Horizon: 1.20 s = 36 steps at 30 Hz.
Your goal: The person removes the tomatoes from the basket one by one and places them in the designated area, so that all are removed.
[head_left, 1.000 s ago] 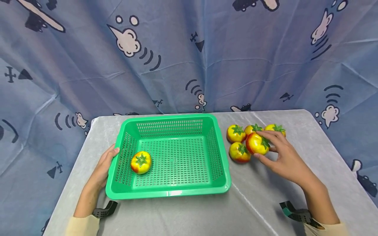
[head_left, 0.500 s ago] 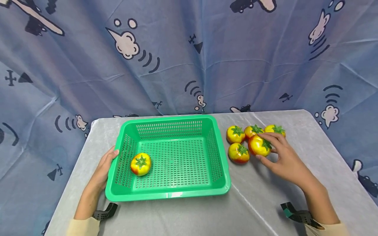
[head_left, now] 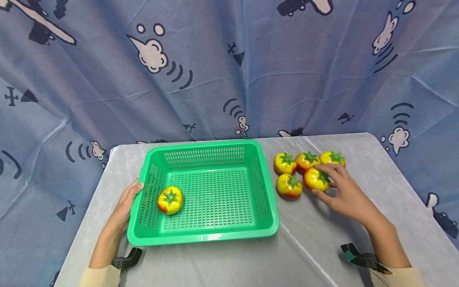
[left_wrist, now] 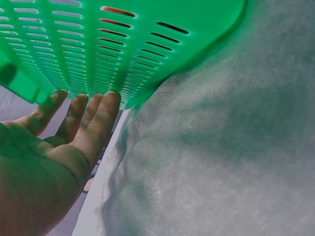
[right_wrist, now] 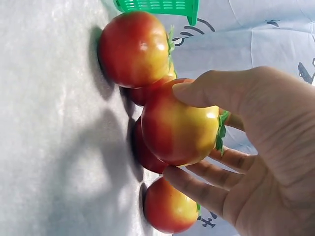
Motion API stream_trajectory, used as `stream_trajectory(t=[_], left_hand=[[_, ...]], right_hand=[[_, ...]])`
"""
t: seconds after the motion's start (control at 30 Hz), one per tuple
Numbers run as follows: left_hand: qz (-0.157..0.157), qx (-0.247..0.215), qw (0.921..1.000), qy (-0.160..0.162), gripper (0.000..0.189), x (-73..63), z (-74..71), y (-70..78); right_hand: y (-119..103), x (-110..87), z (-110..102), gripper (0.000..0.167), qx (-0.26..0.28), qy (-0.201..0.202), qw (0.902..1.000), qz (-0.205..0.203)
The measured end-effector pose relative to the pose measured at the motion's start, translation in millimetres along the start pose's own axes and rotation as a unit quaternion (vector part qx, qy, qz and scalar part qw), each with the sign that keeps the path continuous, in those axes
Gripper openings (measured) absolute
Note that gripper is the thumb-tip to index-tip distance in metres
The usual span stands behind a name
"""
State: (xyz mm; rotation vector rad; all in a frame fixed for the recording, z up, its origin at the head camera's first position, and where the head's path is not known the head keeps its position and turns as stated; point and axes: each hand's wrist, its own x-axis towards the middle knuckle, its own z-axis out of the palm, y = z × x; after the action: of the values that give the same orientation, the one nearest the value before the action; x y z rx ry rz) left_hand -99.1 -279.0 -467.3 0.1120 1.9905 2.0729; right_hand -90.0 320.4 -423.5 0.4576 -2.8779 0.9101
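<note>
In the head view my left hand (head_left: 122,203) holds the left rim of the green plastic basket (head_left: 204,238), thumb over the edge. The left wrist view shows its fingers (left_wrist: 101,115) stretched against the slotted outer wall. One yellow-red tomato (head_left: 170,200) with a green leafy top lies inside, toward the left. To the right of the basket, my right hand (head_left: 346,195) pinches another tomato (right_wrist: 172,128) between thumb and fingers, its leafy top toward the palm. Several more tomatoes stand right around it, among them the front-left tomato (head_left: 289,186) and the back-right tomato (head_left: 331,158).
A grey cloth covers the table (head_left: 251,263). Behind it hangs a blue patterned curtain (head_left: 215,79). A dark wrist strap (head_left: 365,261) is on the right wrist, and a similar strap (head_left: 127,259) is on the left.
The tomato in my right hand has shifted slightly right and toward me, uncovering more of the tomato behind it. My left hand stays on the basket rim.
</note>
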Motion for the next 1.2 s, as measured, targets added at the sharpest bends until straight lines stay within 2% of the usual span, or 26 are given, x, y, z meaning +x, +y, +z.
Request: stream_trajectory(t=[0.7,1.0,1.2], left_hand=[[-0.004,0.001,1.0,0.003,0.063,-0.3,1.4,1.2],[0.003,0.001,1.0,-0.002,0.061,0.0,1.3,1.5],[0.001,0.002,1.0,0.002,0.061,-0.9,1.7,1.7]], right_hand=[[7.9,-0.1,7.9,0.071,-0.01,-0.042,0.9986,0.029],[11.4,-0.5,10.2,0.071,-0.016,-0.042,0.9989,0.017],[12.0,-0.3,10.2,0.072,-0.013,-0.048,0.9985,0.025]])
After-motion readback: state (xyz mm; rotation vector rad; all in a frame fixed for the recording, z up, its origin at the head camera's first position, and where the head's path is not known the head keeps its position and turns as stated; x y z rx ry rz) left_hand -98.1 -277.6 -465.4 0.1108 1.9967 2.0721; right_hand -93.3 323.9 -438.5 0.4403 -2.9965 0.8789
